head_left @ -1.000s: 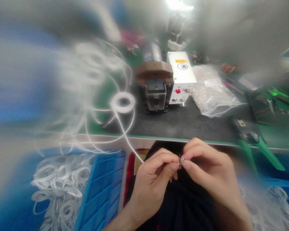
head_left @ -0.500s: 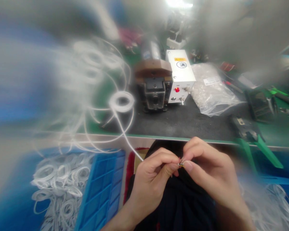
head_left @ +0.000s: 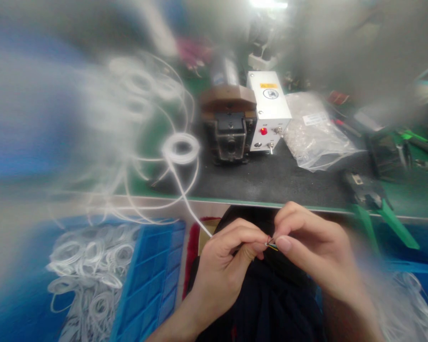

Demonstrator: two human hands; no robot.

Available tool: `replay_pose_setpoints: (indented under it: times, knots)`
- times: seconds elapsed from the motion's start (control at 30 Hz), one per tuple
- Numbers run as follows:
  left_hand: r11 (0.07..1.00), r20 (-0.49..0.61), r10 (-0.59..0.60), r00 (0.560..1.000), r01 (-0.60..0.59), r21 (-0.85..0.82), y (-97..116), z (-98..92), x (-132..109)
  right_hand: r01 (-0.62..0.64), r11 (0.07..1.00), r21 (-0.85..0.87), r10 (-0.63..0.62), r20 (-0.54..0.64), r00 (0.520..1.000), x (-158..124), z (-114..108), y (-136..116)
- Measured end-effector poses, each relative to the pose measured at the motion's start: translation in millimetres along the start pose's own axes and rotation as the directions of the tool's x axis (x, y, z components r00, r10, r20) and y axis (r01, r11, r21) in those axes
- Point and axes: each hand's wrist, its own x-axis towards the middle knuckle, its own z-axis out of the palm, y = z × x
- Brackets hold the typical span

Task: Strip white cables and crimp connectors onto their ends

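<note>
A white cable (head_left: pixel 189 205) runs from its coil (head_left: pixel 181 148) on the bench edge down into my left hand (head_left: pixel 231 266). That hand pinches the cable close to its end, where thin coloured wires (head_left: pixel 273 246) stick out; red and yellow ones show. My right hand (head_left: pixel 308 247) pinches at those wires with thumb and forefinger, just right of the left fingertips. The fingers partly hide the wire ends. Both hands are above my dark-clothed lap, in front of the bench edge.
Beyond my hands stands a machine with a white control box (head_left: pixel 271 102) and a lit red button. A clear plastic bag (head_left: pixel 316 133) and green-handled pliers (head_left: pixel 373 204) lie to its right. A blue crate (head_left: pixel 151 275) of coiled cables stands lower left; more cables (head_left: pixel 406 304) are lower right.
My right fingers have shifted slightly to the right, drawing away from the left fingertips. More of the coloured wires now shows between the two hands.
</note>
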Motion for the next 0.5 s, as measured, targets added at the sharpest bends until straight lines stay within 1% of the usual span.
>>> replay_pose_setpoints:
  times: [0.2, 0.27, 0.37, 0.5]
  knots:
    - [1.0, 0.006, -0.005, 1.0, 0.005, -0.006, -1.3, -0.9, 0.7, -0.048, 0.996, 0.079, 0.044, 0.053, 0.998, 0.5, -2.9, 2.6]
    - [1.0, 0.008, -0.011, 1.0, 0.011, -0.008, -1.7, -1.5, 0.5, -0.05, 0.996, 0.071, 0.046, 0.056, 0.997, 0.4, -2.8, 2.0]
    - [0.999, 0.014, -0.033, 0.999, 0.033, -0.006, -1.4, -2.2, -0.6, -0.008, 0.999, -0.042, 0.008, -0.01, 1.0, -1.1, 0.2, 2.0]
    - [0.996, 0.045, -0.081, 0.996, 0.083, -0.039, -1.4, -1.3, -2.9, 0.069, 0.965, -0.251, -0.097, -0.102, 0.99, -4.1, 7.5, 7.4]
